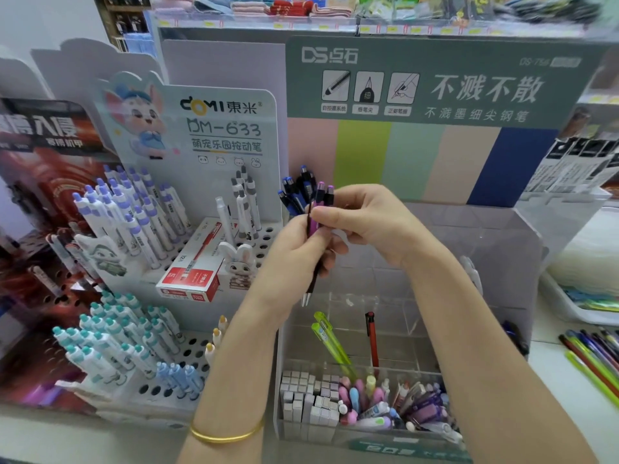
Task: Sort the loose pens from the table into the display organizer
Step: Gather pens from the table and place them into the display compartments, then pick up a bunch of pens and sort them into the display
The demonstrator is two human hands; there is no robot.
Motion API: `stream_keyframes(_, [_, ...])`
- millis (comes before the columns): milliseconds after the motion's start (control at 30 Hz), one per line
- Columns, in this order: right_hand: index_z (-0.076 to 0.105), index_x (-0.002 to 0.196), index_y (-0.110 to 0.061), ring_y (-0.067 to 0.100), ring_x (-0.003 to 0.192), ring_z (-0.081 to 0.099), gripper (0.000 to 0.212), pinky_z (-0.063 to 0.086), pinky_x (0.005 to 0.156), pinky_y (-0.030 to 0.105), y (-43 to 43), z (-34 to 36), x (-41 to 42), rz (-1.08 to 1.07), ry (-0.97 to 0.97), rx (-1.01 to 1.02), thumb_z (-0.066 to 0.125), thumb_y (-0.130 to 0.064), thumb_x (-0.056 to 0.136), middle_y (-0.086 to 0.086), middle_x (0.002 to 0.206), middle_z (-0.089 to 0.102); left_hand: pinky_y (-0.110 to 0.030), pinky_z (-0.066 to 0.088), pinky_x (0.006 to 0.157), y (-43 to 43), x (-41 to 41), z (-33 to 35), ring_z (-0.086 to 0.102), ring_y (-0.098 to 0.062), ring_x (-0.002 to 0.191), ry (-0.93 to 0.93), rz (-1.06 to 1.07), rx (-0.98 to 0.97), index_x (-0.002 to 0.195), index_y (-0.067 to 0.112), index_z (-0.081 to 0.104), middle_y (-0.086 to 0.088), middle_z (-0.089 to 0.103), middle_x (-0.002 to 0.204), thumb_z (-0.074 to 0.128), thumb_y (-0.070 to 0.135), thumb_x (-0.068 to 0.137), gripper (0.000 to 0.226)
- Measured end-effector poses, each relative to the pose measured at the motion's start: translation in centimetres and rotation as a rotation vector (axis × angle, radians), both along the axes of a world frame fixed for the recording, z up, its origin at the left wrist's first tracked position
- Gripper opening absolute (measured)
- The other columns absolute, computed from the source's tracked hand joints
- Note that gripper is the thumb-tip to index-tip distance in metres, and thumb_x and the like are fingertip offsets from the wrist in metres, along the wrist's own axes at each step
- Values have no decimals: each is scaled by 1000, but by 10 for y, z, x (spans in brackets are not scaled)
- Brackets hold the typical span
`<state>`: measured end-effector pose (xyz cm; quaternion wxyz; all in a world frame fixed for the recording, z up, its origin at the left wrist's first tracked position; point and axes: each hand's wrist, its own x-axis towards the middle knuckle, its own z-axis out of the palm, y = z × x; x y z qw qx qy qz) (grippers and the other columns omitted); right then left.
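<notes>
Purple pens (315,218) between pinching fingers (341,213)

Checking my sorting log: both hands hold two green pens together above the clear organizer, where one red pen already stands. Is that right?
Not quite: the held pens are purple, not green. The head view shows the left hand and right hand holding two purple pens together above the clear organizer, where one red pen already stands.

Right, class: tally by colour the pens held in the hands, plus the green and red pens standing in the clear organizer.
Purple-topped pens: 2
Lime-green pens: 2
Red pen: 1
Total: 5
</notes>
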<state>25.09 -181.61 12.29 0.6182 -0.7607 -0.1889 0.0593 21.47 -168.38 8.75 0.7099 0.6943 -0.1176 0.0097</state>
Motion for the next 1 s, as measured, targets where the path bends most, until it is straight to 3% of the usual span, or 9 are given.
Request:
stream_keyframes(133, [68, 74, -8, 5, 47, 37, 9, 24, 45, 16, -13, 2, 11, -112, 4, 170, 68, -10, 83, -2, 56, 51, -18, 43, 50, -5, 5, 7, 51, -6, 51, 77, -54, 1, 100, 10, 57, 6, 65, 63, 44, 15, 102, 14])
stream_keyframes(267, [65, 74, -13, 6, 51, 50, 15, 37, 44, 17, -44, 28, 25, -511, -228, 299, 65, -10, 89, 1, 65, 62, -20, 46, 50, -6, 6, -1, 53, -7, 53, 181, -11, 20, 110, 15, 54, 2, 66, 74, 48, 16, 101, 10])
stream_keyframes(333, [65, 77, -9, 6, 51, 54, 12, 45, 45, 21, -48, 30, 30, -613, -359, 128, 66, -10, 88, 2, 67, 63, -20, 45, 49, -6, 5, -6, 54, -7, 52, 210, 16, 0, 110, 18, 51, 1, 66, 76, 48, 15, 101, 10])
stream_keyframes(433, [66, 79, 4, 17, 51, 57, 16, 53, 53, 40, -33, 15, 40, -570, -337, -279, 69, -11, 83, 13, 66, 64, -21, 44, 51, -8, 4, -10, 54, -7, 54, 206, 25, 15, 112, 19, 52, 3, 67, 78, 48, 15, 101, 13])
stream_keyframes(500, [65, 79, 7, 34, 66, 63, 22, 52, 65, 48, -22, 4, 47, -494, -289, -490, 71, -14, 82, 24, 76, 66, -21, 44, 53, -8, 4, -12, 55, -6, 56, 201, 16, 37, 112, 21, 53, 3, 67, 79, 49, 15, 101, 13])
stream_keyframes(567, [60, 77, 3, 39, 79, 63, 23, 51, 69, 45, -16, -1, 52, -474, -286, -594, 72, -16, 80, 26, 84, 67, -21, 44, 53, -8, 3, -15, 55, -6, 56, 206, 8, 54, 110, 23, 54, 3, 67, 81, 50, 15, 100, 13])
stream_keyframes(733, [55, 94, 5, 40, 81, 63, 31, 52, 74, 55, -14, -4, 51, -553, -235, -466, 75, -5, 72, 23, 89, 63, -20, 45, 52, -9, -1, -16, 56, -5, 57, 212, -33, 75, 110, 23, 56, 2, 66, 82, 50, 15, 100, 13])
stream_keyframes(900, [48, 88, -9, 25, 70, 67, 21, 57, 65, 39, -46, -2, 9, -682, -335, -279, 58, 8, 81, 11, 80, 62, -20, 45, 49, -35, -6, -13, 58, -6, 56, 191, -150, 69, 112, 18, 57, 3, 66, 79, 51, 14, 100, 15])
stream_keyframes(1000, [49, 84, -17, 17, 63, 67, 25, 57, 56, 30, -87, -7, -26, -694, -339, -202, 60, 5, 85, 9, 77, 62, -21, 46, 48, -72, -11, -16, 57, -7, 56, 207, -266, 57, 110, 17, 58, 5, 67, 74, 50, 12, 100, 13])
